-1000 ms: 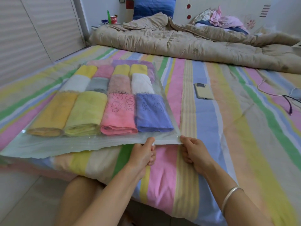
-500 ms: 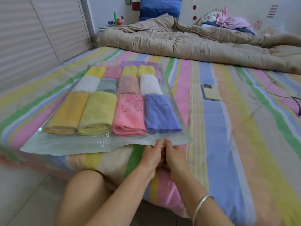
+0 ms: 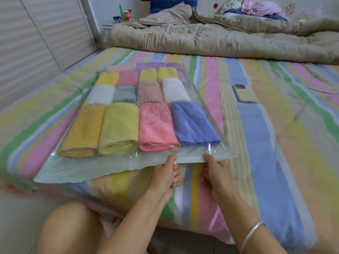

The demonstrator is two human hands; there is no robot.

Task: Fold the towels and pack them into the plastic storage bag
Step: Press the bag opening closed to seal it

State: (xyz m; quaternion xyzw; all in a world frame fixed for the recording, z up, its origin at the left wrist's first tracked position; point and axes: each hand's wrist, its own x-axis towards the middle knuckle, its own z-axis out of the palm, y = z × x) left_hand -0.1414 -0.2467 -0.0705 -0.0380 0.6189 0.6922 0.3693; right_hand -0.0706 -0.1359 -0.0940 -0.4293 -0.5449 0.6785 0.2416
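Note:
A clear plastic storage bag (image 3: 88,167) lies flat on the striped bed, filled with several folded towels in rows. The nearest row holds an orange towel (image 3: 83,132), a yellow towel (image 3: 119,128), a pink rabbit-print towel (image 3: 156,129) and a blue towel (image 3: 194,123). My left hand (image 3: 166,177) pinches the bag's near open edge below the pink towel. A short way to the right, my right hand (image 3: 214,170) pinches the same edge below the blue towel, thumb on top.
A phone (image 3: 244,93) lies on the bed to the right of the bag, with a cable (image 3: 319,85) beyond it. A crumpled beige quilt (image 3: 211,37) spans the far end. A slatted wardrobe (image 3: 36,39) stands on the left. My knee (image 3: 67,228) is below the bed edge.
My hands came together at the bag's near edge, then spread apart again along it. The view shifted, so the bag sits further right in the frame.

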